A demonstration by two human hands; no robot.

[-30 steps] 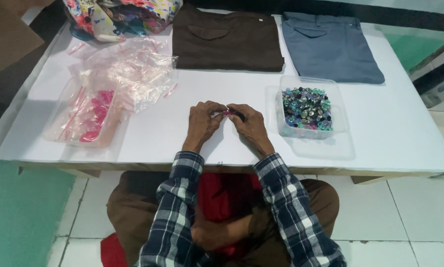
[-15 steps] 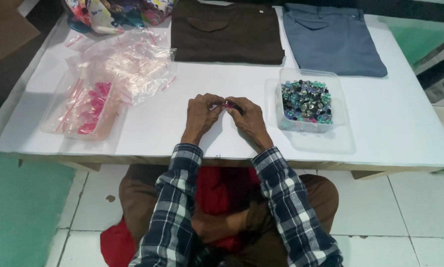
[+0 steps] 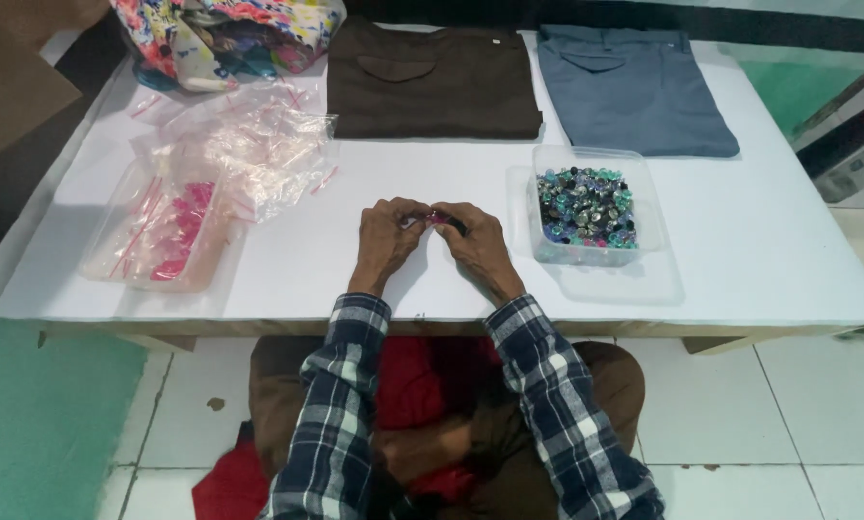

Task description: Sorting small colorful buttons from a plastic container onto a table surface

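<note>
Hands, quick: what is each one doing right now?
Left hand: closed, pinching one end of the small pink item.
Right hand: closed on the same item's other end.

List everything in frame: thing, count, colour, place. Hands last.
table: one, white, low, across the frame
small item: one, pink, pinched between both hands at table centre
clear tub of beads: one, mixed teal, dark and pink beads, beside the right hand
clear bags pile: count unclear, transparent, table left
tray of pink pieces: one, clear, left front
brown garment: one, folded, back centre
grey-blue garment: one, folded, back right
floral cloth: one heap, multicolour, back left
left hand: one, plaid sleeve, on the item
right hand: one, plaid sleeve, on the item
</note>
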